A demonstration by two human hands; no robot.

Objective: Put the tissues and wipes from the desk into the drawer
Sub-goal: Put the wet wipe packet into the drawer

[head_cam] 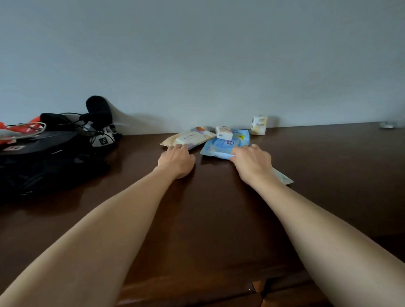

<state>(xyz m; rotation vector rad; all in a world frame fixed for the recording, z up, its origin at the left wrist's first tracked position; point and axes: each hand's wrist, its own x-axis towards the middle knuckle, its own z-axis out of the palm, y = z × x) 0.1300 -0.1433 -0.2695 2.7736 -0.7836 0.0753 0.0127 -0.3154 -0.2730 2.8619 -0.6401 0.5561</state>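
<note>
I see the wipes and tissues gathered near the back of the dark wooden desk (pixel 211 211), close to the wall. A beige wipes pack (pixel 188 138) lies flat with a white flip lid on top; its print is too small to read. Just right of it lies a blue wipes pack (pixel 222 144) with a round lid, and a small white tissue packet (pixel 224 132) rests on its far end. A small cream tissue pack (pixel 259 125) stands upright by the wall, marked "Fotos" or similar; I can't be sure.

My left hand (pixel 176 160) reaches the beige pack's near edge, fingers touching it. My right hand (pixel 251 161) grips the blue pack's near edge, with a flat white packet (pixel 282 177) under the wrist.

Far left sits a black bag (pixel 34 160) heaped with cables, with something orange behind it.
</note>
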